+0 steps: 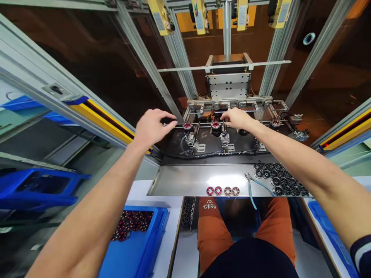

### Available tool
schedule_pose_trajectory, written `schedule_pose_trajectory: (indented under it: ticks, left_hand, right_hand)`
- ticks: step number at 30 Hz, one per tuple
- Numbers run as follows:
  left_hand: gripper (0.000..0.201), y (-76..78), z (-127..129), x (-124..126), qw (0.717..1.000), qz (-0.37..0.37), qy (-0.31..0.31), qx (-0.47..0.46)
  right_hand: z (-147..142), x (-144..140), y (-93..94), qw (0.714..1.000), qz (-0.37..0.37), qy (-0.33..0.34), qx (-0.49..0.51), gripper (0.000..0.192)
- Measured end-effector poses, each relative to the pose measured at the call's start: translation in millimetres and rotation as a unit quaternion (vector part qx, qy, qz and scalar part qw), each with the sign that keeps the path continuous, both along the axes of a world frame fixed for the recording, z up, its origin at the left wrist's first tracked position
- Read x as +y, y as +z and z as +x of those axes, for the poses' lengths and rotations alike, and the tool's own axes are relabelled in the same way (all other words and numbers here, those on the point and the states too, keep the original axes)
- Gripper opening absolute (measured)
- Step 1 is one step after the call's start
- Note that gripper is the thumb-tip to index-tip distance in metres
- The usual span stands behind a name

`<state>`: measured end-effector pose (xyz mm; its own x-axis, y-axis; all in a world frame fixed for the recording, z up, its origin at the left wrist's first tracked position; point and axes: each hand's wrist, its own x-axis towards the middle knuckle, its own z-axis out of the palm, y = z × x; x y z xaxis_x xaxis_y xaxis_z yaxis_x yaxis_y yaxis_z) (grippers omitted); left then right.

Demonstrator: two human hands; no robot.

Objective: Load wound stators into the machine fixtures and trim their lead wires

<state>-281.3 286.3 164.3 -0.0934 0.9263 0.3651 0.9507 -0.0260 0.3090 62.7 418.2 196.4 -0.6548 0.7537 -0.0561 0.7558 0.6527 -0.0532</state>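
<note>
Orange trousers point(216, 227) printed with a white "Hello" fill the bottom of the view, where the person sits at the bench. To the left below, one blue plastic bin point(139, 247) holds a heap of dark red-and-black wound rings. Just beyond the knees runs a shiny steel shelf point(185, 179), its front edge straight and unguarded. On it lie four small red-and-white wound stator rings in a row point(222, 190), one pair of blue-handled pliers point(253, 187) overhanging the front edge, and a packed cluster of black ring parts point(278, 178) at the right end; the left half of the shelf is bare metal.

Farther in sits the black fixture deck point(208, 144), crossed by a black corrugated cable. Three red-and-white stators stand on posts there: one left point(187, 126), one in the middle point(215, 124), one far right point(275, 122). The left hand point(152, 127) reaches toward the left end of the fixture rail, thumb and forefinger pinched together on a small part or wire too fine to identify, just left of the left stator. The right hand point(236, 117) rests just right of the middle stator, fingers curled downward against the fixture; whether they grip anything cannot be told.

Aluminium frame posts flank the opening on both sides, with yellow-and-black light-curtain strips point(98, 116) along the edges, leaving a wide gap between.
</note>
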Motion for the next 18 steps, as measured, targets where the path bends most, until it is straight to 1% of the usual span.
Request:
schedule_pose_trajectory:
  ticks: [2,4,6,8,10,12,15,18]
  left_hand:
    - [0.043,-27.5,-12,47,0.998,-0.048,-0.016,0.042]
    - [0.045,-56.4,-17,78,0.994,-0.077,-0.024,0.070]
    - [0.047,-80.4,-18,95,0.992,-0.088,-0.027,0.088]
    - [0.044,-97.3,-16,105,0.990,-0.091,-0.030,0.102]
    - [0.039,-107.5,-16,111,0.988,-0.095,-0.034,0.115]
    - [0.035,-112.5,-18,116,0.986,-0.101,-0.039,0.129]
    - [0.037,-114.4,-23,122,0.981,-0.113,-0.046,0.149]
    - [0.039,-114.5,-30,130,0.973,-0.135,-0.076,0.168]
  right_hand:
    - [-17,24,-19.1,0.999,-0.020,0.007,-0.044,0.039]
    - [-27,38,-38.7,0.996,-0.030,0.015,-0.080,0.042]
    - [-31,46,-53.6,0.994,-0.030,0.022,-0.107,0.045]
    - [-34,53,-62.0,0.991,-0.027,0.027,-0.127,0.045]
    - [-38,59,-65.1,0.989,-0.024,0.030,-0.145,0.044]
    - [-43,65,-65.3,0.986,-0.024,0.031,-0.160,0.044]
    - [-52,72,-64.1,0.983,-0.033,0.030,-0.178,0.042]
    - [-60,77,-62.9,0.980,-0.043,0.026,-0.190,0.039]
